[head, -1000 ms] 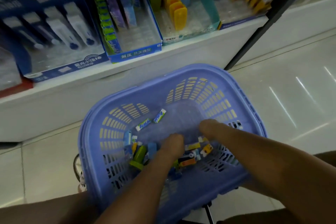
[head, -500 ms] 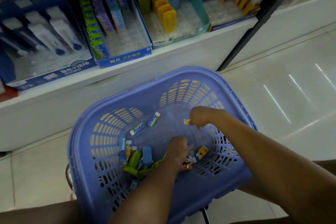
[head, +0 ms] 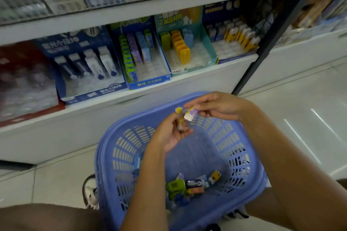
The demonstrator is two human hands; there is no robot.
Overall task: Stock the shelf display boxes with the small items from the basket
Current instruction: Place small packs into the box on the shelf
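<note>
So the right hand (head: 219,106) pinches a purple-white eraser (head: 190,114), and the left hand (head: 169,135) holds a small yellow item (head: 179,110). Both hover over the blue basket (head: 102,144).

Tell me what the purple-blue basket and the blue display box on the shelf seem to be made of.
The basket looks like moulded plastic: one-piece slotted walls, a rolled rim, a dull smooth sheen. The blue display box seems to be printed cardboard, judging by its thin folded walls and glossy printed front. The clear tray inside is probably thin formed plastic.
</note>
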